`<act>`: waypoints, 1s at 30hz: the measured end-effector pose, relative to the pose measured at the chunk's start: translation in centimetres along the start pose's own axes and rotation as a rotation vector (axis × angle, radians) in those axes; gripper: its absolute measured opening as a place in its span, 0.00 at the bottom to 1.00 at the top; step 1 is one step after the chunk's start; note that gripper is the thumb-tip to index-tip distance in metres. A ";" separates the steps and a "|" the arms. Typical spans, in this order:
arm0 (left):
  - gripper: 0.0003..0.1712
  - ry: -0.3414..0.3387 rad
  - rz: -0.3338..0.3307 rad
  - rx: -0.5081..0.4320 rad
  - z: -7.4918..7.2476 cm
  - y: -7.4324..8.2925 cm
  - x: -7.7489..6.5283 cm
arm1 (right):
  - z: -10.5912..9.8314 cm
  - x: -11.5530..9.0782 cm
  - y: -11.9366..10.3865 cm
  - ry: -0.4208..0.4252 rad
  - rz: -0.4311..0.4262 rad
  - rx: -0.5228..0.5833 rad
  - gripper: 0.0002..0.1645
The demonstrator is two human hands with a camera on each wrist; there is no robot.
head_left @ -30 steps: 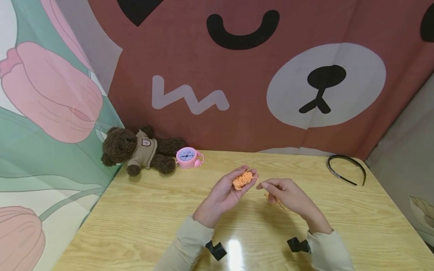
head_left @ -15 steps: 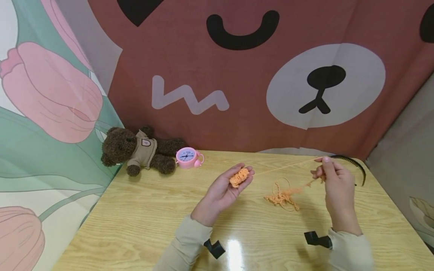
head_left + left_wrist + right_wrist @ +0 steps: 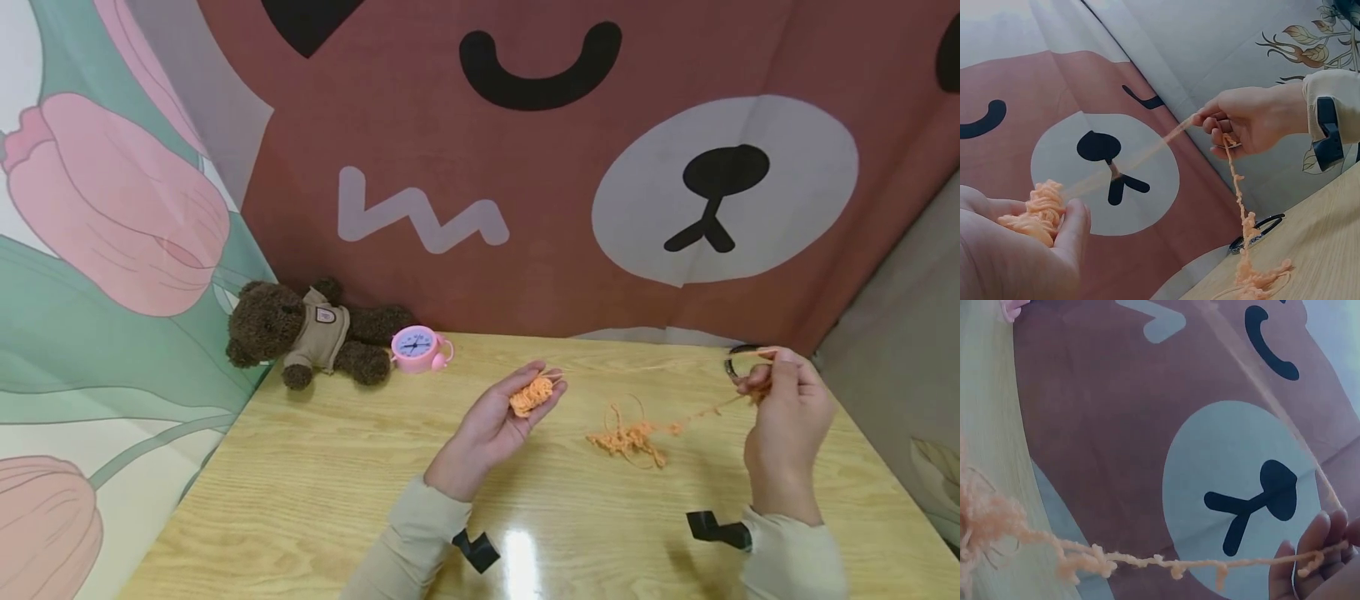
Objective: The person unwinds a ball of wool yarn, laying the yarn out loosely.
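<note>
A small wound bundle of orange yarn (image 3: 532,397) lies in my left hand (image 3: 483,429), held between thumb and fingers. From it a strand (image 3: 1175,131) stretches rightward across the gap to my right hand (image 3: 787,433), raised at the right of the table. The right thumb and forefinger pinch this strand, blurred by motion. A knotty length of yarn (image 3: 1141,559) also hangs from the curled right fingers, sloping down to a loose tangled pile (image 3: 628,439) on the table between the hands.
On the wooden table (image 3: 315,500), a brown teddy bear (image 3: 322,333) lies at the back left beside a pink alarm clock (image 3: 414,348). A black headband (image 3: 1277,217) rests at the back right, partly behind my right hand. A bear-print curtain (image 3: 540,275) closes off the back.
My right hand has pulled away to the right and up from near the left hand, drawing the strand out long. The tangled pile has come into view. The left hand has barely moved.
</note>
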State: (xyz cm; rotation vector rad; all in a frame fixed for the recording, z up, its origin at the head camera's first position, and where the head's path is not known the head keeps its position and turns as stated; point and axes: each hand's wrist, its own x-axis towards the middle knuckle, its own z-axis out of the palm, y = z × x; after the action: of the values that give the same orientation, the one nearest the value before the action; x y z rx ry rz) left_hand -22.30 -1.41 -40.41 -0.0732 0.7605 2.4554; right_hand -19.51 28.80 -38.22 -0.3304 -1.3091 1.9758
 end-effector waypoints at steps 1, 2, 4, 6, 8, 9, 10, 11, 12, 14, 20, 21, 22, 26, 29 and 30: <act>0.26 0.003 0.002 -0.009 0.0 0.0 0.0 | -0.1 0.1 0.0 0.009 0.002 0.003 0.17; 0.26 0.006 0.002 -0.018 0.0 0.0 0.0 | -0.2 0.2 -0.1 0.018 0.009 -0.002 0.17; 0.27 0.010 0.000 -0.027 0.0 0.0 0.0 | -0.4 0.4 0.0 0.018 0.033 -0.044 0.15; 0.28 0.009 -0.001 -0.032 0.1 0.0 -0.1 | -0.4 0.5 0.1 -0.024 0.077 -0.169 0.12; 0.28 0.005 -0.005 -0.035 0.1 0.0 -0.1 | -0.4 0.5 0.3 -0.124 0.118 -0.390 0.13; 0.29 0.002 -0.007 -0.034 0.1 0.0 -0.1 | -0.3 0.4 0.5 -0.194 0.119 -0.521 0.16; 0.29 -0.003 -0.008 -0.032 0.1 0.0 -0.1 | -0.2 0.2 0.7 -0.274 0.113 -0.649 0.20; 0.30 -0.009 -0.010 -0.029 0.1 0.0 -0.1 | 0.0 -0.1 0.9 -0.358 0.098 -0.750 0.24; 0.30 -0.015 -0.010 -0.024 0.1 -0.1 -0.1 | 0.2 -0.4 1.1 -0.445 0.070 -0.838 0.28; 0.29 -0.033 -0.012 -0.006 0.1 -0.1 -0.1 | 1.0 -1.2 1.7 -0.604 0.022 -0.910 0.33; 0.20 -0.091 -0.043 0.057 0.2 -0.3 -0.1 | 3.4 -4.3 3.8 -1.069 0.065 -0.829 0.39; 0.20 -0.098 -0.050 0.062 0.2 -0.3 -0.2 | 3.7 -4.7 4.1 -1.118 0.096 -0.809 0.40; 0.21 -0.101 -0.055 0.069 0.3 -0.4 -0.2 | 3.9 -5.0 4.3 -1.155 0.125 -0.796 0.41; 0.24 -0.107 -0.061 0.092 0.4 -0.4 -0.3 | 4.1 -5.4 4.5 -1.188 0.202 -0.769 0.34; 0.25 -0.097 -0.053 0.089 0.3 -0.4 -0.3 | 3.8 -5.0 3.9 -1.138 0.205 -0.786 0.26; 0.25 -0.095 -0.049 0.085 0.3 -0.4 -0.3 | 3.6 -4.8 3.6 -1.114 0.208 -0.794 0.25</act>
State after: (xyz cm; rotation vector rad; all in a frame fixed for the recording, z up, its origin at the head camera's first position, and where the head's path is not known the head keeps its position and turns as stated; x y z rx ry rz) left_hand -21.85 -1.13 -40.28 0.0556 0.8104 2.3590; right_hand -19.83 22.22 -40.60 0.3802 -2.8524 1.7020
